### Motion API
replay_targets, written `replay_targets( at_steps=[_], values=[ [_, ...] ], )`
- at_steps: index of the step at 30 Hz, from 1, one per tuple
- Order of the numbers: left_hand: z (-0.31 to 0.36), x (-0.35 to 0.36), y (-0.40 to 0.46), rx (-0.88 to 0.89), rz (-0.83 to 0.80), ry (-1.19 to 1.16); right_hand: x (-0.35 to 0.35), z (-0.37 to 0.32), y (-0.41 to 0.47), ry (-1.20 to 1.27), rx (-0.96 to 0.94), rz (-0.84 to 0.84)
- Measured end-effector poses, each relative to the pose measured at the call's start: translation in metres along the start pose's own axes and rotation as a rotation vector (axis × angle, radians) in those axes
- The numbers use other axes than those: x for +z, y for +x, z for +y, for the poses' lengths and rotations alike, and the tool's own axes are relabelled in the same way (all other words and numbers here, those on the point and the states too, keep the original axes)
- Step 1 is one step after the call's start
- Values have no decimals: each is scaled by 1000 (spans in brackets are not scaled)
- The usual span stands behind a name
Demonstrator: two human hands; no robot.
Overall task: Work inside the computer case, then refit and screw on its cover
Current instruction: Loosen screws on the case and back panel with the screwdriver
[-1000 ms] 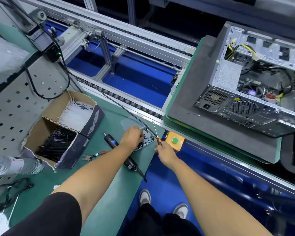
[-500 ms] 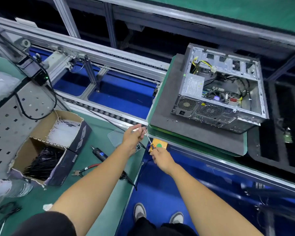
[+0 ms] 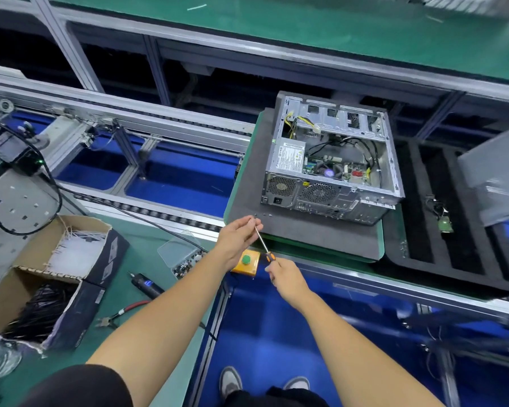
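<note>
The open computer case (image 3: 329,160) lies on its side on a grey foam pad (image 3: 300,233), its boards and cables exposed. A grey metal cover panel (image 3: 494,177) leans at the right edge. My right hand (image 3: 285,277) grips the orange-and-black handle of a thin screwdriver (image 3: 263,245). My left hand (image 3: 238,239) pinches at the screwdriver's tip, where something small may sit between the fingertips, too small to tell. Both hands are in front of the pad's near edge, apart from the case.
A clear tray of screws (image 3: 185,259) and an electric screwdriver (image 3: 147,286) lie on the green bench. Red-handled cutters (image 3: 121,314) and a cardboard box of cable ties (image 3: 56,274) sit to the left. An orange box with a green button (image 3: 246,264) is under my hands. A black foam tray (image 3: 453,230) lies to the right.
My left hand rose from the screw tray to the screwdriver's tip. Both hands lifted toward the foam pad, and my view swung right, bringing the whole case and the cover panel into sight.
</note>
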State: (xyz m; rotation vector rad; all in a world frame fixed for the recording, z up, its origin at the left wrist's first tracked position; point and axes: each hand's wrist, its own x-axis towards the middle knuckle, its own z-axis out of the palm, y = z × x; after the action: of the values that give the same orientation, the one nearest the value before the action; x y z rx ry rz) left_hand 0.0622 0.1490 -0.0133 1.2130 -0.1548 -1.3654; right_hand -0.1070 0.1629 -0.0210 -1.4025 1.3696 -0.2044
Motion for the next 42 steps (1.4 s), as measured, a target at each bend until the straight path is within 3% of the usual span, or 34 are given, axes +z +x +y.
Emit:
replay_targets(
  at_steps=[13, 26, 31, 42],
  values=[
    [-22, 50, 2, -101, -58, 22, -44, 16, 5, 71, -25, 28],
    [-39, 122, 38, -16, 69, -8, -93, 9, 38, -57, -13, 115],
    [-35, 122, 54, -99, 17, 69, -98, 9, 48, 71, 37, 127],
    [-32, 130, 77, -161, 72, 196, -82, -5, 60, 298, 180, 100]
  ],
)
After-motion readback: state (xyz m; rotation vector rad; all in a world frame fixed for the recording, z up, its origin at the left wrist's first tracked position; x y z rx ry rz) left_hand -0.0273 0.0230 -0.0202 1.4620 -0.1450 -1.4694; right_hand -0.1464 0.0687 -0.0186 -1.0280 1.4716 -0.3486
